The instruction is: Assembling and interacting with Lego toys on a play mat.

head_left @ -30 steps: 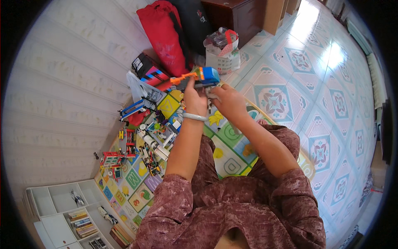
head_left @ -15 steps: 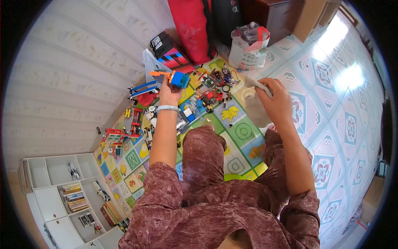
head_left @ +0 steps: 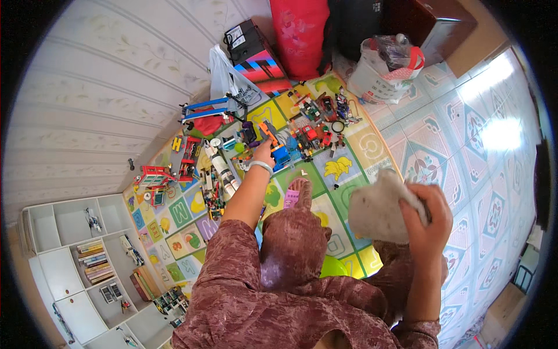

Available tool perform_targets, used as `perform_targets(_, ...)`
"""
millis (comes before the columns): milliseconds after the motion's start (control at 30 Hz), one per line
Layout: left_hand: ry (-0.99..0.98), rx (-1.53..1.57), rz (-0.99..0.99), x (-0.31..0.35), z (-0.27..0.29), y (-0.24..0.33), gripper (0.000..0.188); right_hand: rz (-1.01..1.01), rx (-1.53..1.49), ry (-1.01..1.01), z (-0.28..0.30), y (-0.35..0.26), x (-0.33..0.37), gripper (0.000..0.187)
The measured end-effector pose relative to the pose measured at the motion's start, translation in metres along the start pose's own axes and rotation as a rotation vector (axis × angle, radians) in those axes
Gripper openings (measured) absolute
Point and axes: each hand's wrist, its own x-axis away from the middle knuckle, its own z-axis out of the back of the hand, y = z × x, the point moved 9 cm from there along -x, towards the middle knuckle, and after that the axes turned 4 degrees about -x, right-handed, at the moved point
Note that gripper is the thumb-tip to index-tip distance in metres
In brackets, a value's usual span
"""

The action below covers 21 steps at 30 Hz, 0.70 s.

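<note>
My left hand [head_left: 264,153], a pale bangle at its wrist, is low over the play mat with its fingers on a toy of building bricks [head_left: 282,156]. The toy has a blue body and an orange part [head_left: 267,132] that sticks out past my fingers. Loose bricks and small built toys lie around it. In my right hand [head_left: 429,215] is a grey cloth [head_left: 378,210], pinched at one edge and hanging to the left above the mat.
A patterned mat [head_left: 354,183] covers the floor. Heaped bricks [head_left: 317,125] lie ahead, a white rocket-like toy [head_left: 221,168] to the left. A full carrier bag [head_left: 381,72] and a dark box [head_left: 256,55] stand behind. White shelves [head_left: 75,256] are at lower left; tiles [head_left: 459,151] to the right.
My left hand has lowered the blue and orange toy among the bricks on the mat. My right hand has moved nearer to me and to the right with the cloth.
</note>
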Motion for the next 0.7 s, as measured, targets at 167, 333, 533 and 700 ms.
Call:
perform_targets(167, -0.061, -1.231, -0.582, -0.011, -0.046, 0.04, 0.068, -0.036, -0.018, -0.142, -0.019, 0.005, 0.007, 0.029)
perform_targets(333, -0.072, 0.496, 0.234, -0.068, -0.076, 0.004, 0.053, -0.179, 0.021, -0.236, -0.039, 0.032, 0.009, 0.031)
perform_targets(533, -0.131, 0.163, 0.138, -0.131, -0.092, 0.017, 0.048, -0.267, -0.012, -0.281, -0.054, 0.056, 0.011, 0.031)
perform_targets(700, -0.078, 0.152, 0.103, -0.128, -0.069, 0.039, 0.05, -0.297, -0.044, -0.251, -0.06, 0.06, 0.01, 0.025)
